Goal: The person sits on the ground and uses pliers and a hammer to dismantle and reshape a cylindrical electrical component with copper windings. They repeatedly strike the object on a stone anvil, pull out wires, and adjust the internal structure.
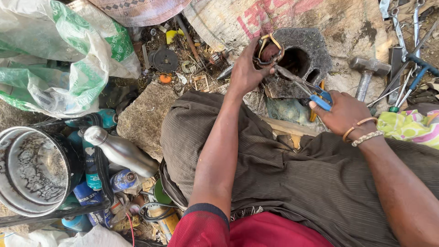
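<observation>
**Firmly held: strap piece and pliers**

Up above my lap, the looped leather strap piece [269, 49] sits clamped in my left hand [247, 68]. My right hand [343, 114] is wrapped around blue-handled pliers [304, 87], their tip touching the strap. Behind stands a dark stone block [315, 50]; a hammer [366, 73] lies to its right.

Dirt ground [137, 121] carries hammer [366, 73], steel bottle [120, 150], stone block [315, 50].

Pliers [305, 87] on perhaps a strap [268, 49]
</observation>
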Demonstrator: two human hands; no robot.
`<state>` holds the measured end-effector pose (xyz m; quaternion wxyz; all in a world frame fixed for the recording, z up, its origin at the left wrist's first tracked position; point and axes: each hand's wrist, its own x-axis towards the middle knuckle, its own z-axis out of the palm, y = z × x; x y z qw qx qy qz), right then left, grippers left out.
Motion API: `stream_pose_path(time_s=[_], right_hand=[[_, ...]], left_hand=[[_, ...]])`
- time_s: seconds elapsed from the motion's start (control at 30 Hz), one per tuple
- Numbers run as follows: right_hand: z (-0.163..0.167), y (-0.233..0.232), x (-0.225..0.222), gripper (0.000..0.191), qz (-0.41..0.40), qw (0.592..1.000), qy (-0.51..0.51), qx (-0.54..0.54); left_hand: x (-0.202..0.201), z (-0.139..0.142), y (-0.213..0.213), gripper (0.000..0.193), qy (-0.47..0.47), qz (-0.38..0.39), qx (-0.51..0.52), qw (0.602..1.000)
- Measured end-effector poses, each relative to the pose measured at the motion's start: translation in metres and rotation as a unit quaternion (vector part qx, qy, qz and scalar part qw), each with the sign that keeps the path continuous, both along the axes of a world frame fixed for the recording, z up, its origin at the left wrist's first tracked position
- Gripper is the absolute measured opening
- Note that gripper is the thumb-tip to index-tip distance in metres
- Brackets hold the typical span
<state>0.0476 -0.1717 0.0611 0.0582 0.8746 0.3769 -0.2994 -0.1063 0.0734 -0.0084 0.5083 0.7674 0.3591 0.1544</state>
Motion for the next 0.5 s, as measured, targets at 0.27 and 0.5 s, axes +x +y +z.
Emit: stream_pose_path(time_s=[0.27, 0.5], right_hand=[[0.004, 0.002, 0.002, 0.075, 0.01, 0.996, -0.014, 0.088], [-0.028, -0.006, 0.013, 0.088, -0.148, 0.963, 0.225, -0.011]], left_hand=[[-0.002, 0.0, 0.007, 0.116, -0.003, 0.01, -0.061, 0.998], [-0.002, 0.008, 0.001, 0.113, 0.001, -0.025, -0.017, 1.0]])
